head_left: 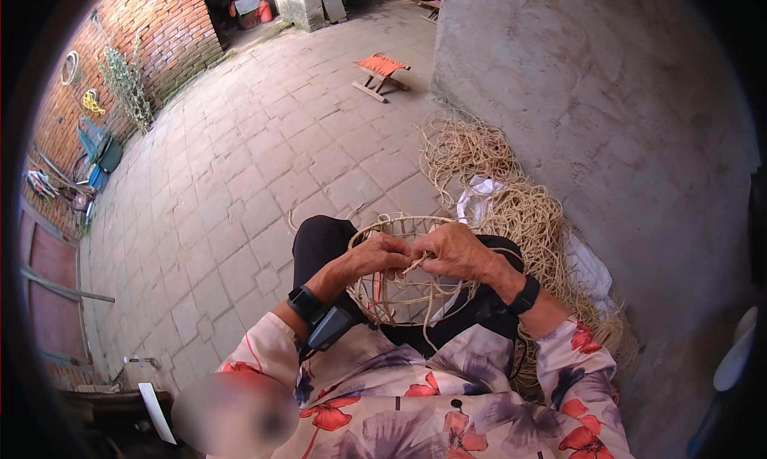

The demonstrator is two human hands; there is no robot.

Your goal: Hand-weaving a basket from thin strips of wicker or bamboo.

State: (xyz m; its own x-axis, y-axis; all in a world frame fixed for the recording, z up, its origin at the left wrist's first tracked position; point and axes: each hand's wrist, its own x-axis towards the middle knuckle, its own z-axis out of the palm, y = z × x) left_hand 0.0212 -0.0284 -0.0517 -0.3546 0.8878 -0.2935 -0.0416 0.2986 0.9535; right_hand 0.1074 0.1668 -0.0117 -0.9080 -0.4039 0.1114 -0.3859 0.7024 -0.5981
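On my lap rests a round, open frame basket, partly wound with tan cord. Over its middle my left hand and my right hand meet, fingers pinched close together. Between them is a short twisted piece of tan cord, gripped from both sides. Loose cord ends hang down across the basket toward my shirt. The fingertips partly hide where the cord meets the frame.
A large heap of tan cord lies on white sacking to my right, along a grey wall. A folding stool with an orange seat stands ahead on the paving. Garden things line the brick wall at left.
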